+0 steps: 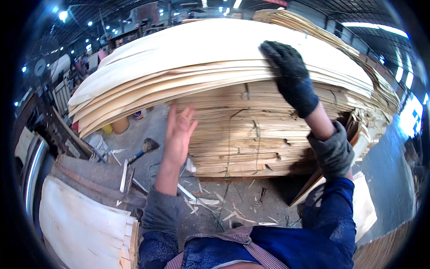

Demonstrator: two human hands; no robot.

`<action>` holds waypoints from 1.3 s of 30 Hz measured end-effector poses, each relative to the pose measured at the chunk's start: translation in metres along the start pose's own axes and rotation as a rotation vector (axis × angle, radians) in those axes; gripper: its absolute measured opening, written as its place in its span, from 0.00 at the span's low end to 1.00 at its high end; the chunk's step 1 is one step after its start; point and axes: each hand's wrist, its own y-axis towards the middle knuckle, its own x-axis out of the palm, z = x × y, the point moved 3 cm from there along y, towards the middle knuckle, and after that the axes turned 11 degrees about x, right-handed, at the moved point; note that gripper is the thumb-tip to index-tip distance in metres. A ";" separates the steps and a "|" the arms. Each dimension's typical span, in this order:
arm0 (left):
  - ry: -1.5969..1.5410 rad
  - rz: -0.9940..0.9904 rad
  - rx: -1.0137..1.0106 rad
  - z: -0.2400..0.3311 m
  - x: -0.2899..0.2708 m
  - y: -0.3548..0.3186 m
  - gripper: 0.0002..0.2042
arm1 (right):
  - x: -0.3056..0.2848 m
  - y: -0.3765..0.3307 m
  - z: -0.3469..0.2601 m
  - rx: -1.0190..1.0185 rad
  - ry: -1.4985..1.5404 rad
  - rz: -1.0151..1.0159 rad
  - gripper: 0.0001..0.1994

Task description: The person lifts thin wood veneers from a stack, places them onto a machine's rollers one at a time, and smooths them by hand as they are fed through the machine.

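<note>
A tall stack of thin pale wood veneer sheets (251,134) stands in front of me, its upper sheets (201,49) bowing out over the left side. My right hand (289,76), in a dark glove, lies on the top sheets at the stack's near edge, fingers curled over them. My bare left hand (179,132) is raised with fingers spread, just under the overhanging sheets and beside the stack's front face; I cannot tell if it touches them. It holds nothing.
More veneer sheets (85,224) lie low at my left. A brush (144,149) and wood scraps (215,201) are on the concrete floor. A yellow bucket (120,125) stands beyond, under the overhang. Machinery (45,130) lines the left side.
</note>
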 end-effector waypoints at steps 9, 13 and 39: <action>-0.276 0.487 0.301 0.018 0.133 0.047 0.29 | -0.076 -0.052 0.186 0.176 0.305 0.195 0.26; -0.220 0.535 0.370 0.030 0.100 0.062 0.21 | -0.083 -0.129 0.420 0.879 -0.124 0.027 0.22; -0.135 0.657 0.484 0.048 -0.001 -0.028 0.23 | 0.023 -0.265 0.374 1.259 0.573 -0.364 0.26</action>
